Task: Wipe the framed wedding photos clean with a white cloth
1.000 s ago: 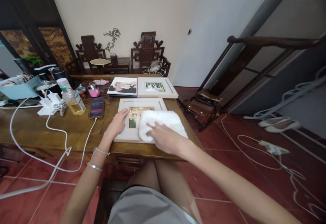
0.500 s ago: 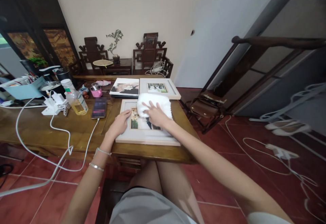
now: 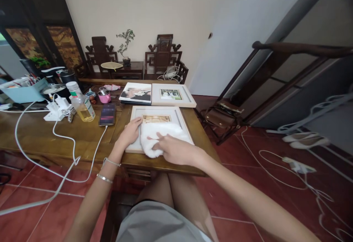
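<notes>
A photo frame (image 3: 179, 114) with a pale border lies flat at the near edge of the wooden table. Over its lower part is a folded white cloth (image 3: 154, 133), which hides most of the picture inside. My right hand (image 3: 175, 149) grips this cloth near the frame's front edge, fingers pressed into the fabric. On the frame's left side rests my left hand (image 3: 131, 132), its fingers stretched onto the border. Just behind lie a second photo frame (image 3: 187, 97) with a small picture and a white-edged photo panel (image 3: 136, 92) on a dark stack.
Left of the frame are a phone (image 3: 107, 114) on a charging cable, a pink cup (image 3: 104, 96), a bottle of yellow liquid (image 3: 82, 104), a white power strip (image 3: 56, 111) and a light-blue box (image 3: 26, 89). A chair with a brown bag (image 3: 223, 117) stands to the right.
My right hand has drawn the white cloth from the frame's upper right down to its front edge, uncovering the picture's top. My left hand stays on the frame's left side.
</notes>
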`<state>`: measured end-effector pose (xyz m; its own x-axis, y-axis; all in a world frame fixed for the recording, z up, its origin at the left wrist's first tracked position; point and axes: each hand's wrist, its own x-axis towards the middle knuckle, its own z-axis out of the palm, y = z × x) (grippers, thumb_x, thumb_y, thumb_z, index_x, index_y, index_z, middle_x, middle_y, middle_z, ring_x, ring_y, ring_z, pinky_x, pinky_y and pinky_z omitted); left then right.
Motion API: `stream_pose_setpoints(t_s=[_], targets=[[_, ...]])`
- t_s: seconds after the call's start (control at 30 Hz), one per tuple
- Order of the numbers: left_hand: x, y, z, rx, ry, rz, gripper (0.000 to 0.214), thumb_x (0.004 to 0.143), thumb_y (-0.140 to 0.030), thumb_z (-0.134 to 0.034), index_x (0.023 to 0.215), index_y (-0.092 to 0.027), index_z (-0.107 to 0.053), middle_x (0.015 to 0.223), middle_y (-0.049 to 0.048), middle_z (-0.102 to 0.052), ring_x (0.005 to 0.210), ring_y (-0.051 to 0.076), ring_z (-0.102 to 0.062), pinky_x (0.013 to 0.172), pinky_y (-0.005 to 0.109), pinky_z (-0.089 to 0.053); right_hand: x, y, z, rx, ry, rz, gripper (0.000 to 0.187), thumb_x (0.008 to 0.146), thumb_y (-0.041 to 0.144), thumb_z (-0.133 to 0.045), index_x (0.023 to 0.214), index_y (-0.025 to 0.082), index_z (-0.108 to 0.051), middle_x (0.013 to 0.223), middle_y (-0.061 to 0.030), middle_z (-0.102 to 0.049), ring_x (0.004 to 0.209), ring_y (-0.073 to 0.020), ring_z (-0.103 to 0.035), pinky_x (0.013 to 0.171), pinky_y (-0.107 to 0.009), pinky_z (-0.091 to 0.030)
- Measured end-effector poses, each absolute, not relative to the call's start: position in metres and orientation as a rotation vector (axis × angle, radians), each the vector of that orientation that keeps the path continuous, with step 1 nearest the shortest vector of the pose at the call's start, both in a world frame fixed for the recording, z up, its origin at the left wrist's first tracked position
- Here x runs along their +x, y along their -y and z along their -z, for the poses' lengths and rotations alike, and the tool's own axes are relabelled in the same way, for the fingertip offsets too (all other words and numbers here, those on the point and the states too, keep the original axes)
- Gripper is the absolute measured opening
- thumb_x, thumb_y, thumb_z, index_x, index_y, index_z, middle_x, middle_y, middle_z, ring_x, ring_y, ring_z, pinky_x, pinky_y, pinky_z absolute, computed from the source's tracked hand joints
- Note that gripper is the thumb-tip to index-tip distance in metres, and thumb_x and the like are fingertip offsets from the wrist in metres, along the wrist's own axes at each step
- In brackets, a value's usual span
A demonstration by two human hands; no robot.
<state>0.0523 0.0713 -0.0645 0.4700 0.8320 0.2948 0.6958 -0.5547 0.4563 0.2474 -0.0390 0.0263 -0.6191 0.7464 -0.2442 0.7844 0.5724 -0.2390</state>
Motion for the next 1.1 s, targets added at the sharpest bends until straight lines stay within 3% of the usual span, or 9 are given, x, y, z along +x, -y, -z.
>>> stream_pose_setpoints(t_s=[0.07, 0.13, 0.27, 0.37, 0.47, 0.6, 0.7, 0.93, 1.1], targets=[[0.052, -0.070, 0.063, 2.424, -1.270, -0.778, 0.048, 0.091, -0.008, -0.033, 0.134, -0.012, -0.054, 0.144, 0.0117, -0.048, 0.136, 0.022, -0.043, 0.116, 0.042, -0.032, 0.250, 0.034, -0.028, 1.356, -2.665, 0.538, 0.058, 0.074, -0.003, -0.041, 0.123, 0.018, -0.065, 0.120, -0.0124, -0.068, 0.136, -0.0296, -0.043, 0.106, -0.043, -0.038], [0.052, -0.068, 0.060, 2.394, -1.212, -0.880, 0.046, 0.093, -0.013, -0.032, 0.134, -0.012, -0.054, 0.144, 0.0111, -0.049, 0.135, 0.020, -0.043, 0.116, 0.040, -0.032, 0.250, 0.020, -0.022, 1.478, -2.637, 0.496, 0.058, 0.076, -0.002, -0.041, 0.126, 0.018, -0.063, 0.123, -0.0136, -0.066, 0.136, -0.0305, -0.042, 0.106, -0.046, -0.038], [0.053, -0.064, 0.057, 2.312, -1.159, -1.060, 0.045, 0.097, -0.023, -0.031, 0.136, -0.010, -0.051, 0.143, 0.0119, -0.050, 0.135, 0.020, -0.044, 0.117, 0.037, -0.030, 0.233, -0.015, -0.006, 1.750, -2.540, 0.288, 0.054, 0.080, 0.002, -0.044, 0.129, 0.018, -0.059, 0.153, -0.0126, -0.036, 0.141, -0.0410, -0.026, 0.103, -0.066, -0.031], [0.053, -0.063, 0.055, 2.264, -1.179, -1.126, 0.047, 0.099, -0.030, -0.031, 0.137, -0.010, -0.049, 0.143, 0.0130, -0.049, 0.134, 0.020, -0.045, 0.116, 0.037, -0.031, 0.211, -0.025, 0.000, 1.825, -2.503, 0.224, 0.055, 0.082, 0.005, -0.044, 0.134, 0.016, -0.054, 0.159, -0.0119, -0.023, 0.142, -0.0451, -0.019, 0.104, -0.073, -0.024], [0.053, -0.062, 0.054, 2.179, -1.207, -1.203, 0.047, 0.101, -0.034, -0.030, 0.135, -0.011, -0.052, 0.141, 0.0122, -0.052, 0.132, 0.020, -0.047, 0.114, 0.036, -0.033, 0.193, -0.012, -0.005, 1.733, -2.552, 0.233, 0.051, 0.084, 0.007, -0.043, 0.133, 0.015, -0.056, 0.159, -0.0131, -0.024, 0.141, -0.0472, -0.020, 0.104, -0.073, -0.025], [0.052, -0.063, 0.053, 2.045, -1.266, -1.269, 0.049, 0.102, -0.034, -0.023, 0.125, -0.011, -0.061, 0.130, 0.0123, -0.061, 0.125, 0.021, -0.055, 0.109, 0.036, -0.040, 0.189, 0.026, -0.030, 1.558, -2.545, 0.299, 0.045, 0.083, 0.008, -0.044, 0.122, 0.016, -0.064, 0.154, -0.0140, -0.035, 0.137, -0.0466, -0.030, 0.099, -0.071, -0.034], [0.051, -0.067, 0.056, 2.135, -1.290, -1.245, 0.037, 0.098, -0.024, -0.036, 0.121, -0.011, -0.063, 0.126, 0.0120, -0.064, 0.121, 0.022, -0.058, 0.107, 0.037, -0.042, 0.192, 0.048, -0.046, 1.441, -2.540, 0.390, 0.046, 0.082, 0.006, -0.041, 0.121, 0.015, -0.065, 0.150, -0.0126, -0.041, 0.134, -0.0442, -0.036, 0.098, -0.067, -0.039], [0.046, -0.076, 0.061, 2.372, -1.263, -1.086, 0.041, 0.085, -0.004, -0.043, 0.120, -0.012, -0.063, 0.128, 0.0117, -0.063, 0.124, 0.022, -0.056, 0.110, 0.039, -0.041, 0.189, 0.061, -0.023, 1.540, -2.605, 0.278, 0.047, 0.081, 0.009, -0.044, 0.124, 0.013, -0.063, 0.153, -0.0156, -0.035, 0.140, -0.0451, -0.025, 0.106, -0.069, -0.025], [0.044, -0.080, 0.065, 2.455, -1.238, -1.034, 0.041, 0.084, -0.005, -0.045, 0.119, -0.012, -0.064, 0.128, 0.0130, -0.063, 0.126, 0.023, -0.054, 0.111, 0.042, -0.040, 0.241, 0.079, -0.019, 1.683, -2.432, 0.298, 0.052, 0.074, 0.002, -0.046, 0.121, 0.014, -0.065, 0.153, -0.0147, -0.036, 0.140, -0.0422, -0.028, 0.106, -0.066, -0.027]])
